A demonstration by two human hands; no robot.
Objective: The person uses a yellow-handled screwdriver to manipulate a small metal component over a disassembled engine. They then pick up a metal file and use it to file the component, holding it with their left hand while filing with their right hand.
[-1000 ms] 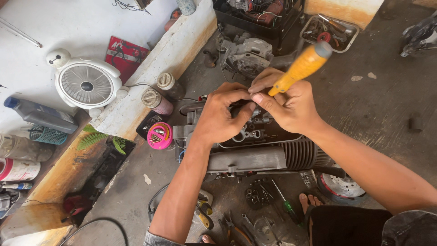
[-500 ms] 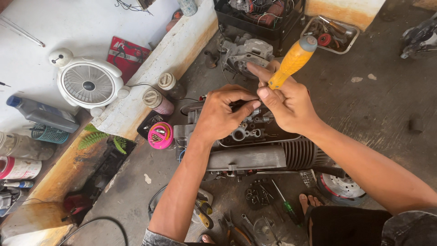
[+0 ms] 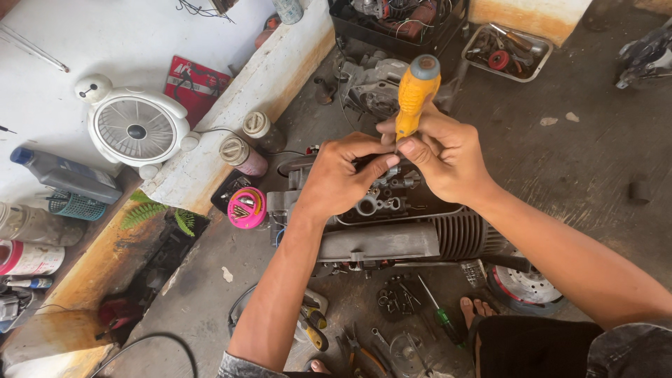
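1. yellow plastic catches the eye first in the head view: our right hand (image 3: 448, 154) pinches a yellow-handled screwdriver (image 3: 414, 94) by the lower part of its grip, handle up and shaft down, so the tip meets the open top of the engine block (image 3: 381, 217) squarely.
2. our left hand (image 3: 343, 175) curls over the same spot, fingers pressed together on the small parts under the tip, seemingly to steady them; what exactly it grips is hidden.
3. the engine block lies on the concrete floor between our arms, its finned cylinder (image 3: 458, 234) to the right, close enough for both hands to work from above.
4. around it: a pink tub of small parts (image 3: 246, 208) just beside the block on the left, two capped bottles (image 3: 241, 152) near the white ledge (image 3: 231, 112), a small white fan (image 3: 136, 129) beyond.
5. loose tools (image 3: 336, 336) and a green-handled screwdriver (image 3: 439, 311) crowd the floor by our feet; a metal tray of parts (image 3: 507, 49) sits well apart, up top.
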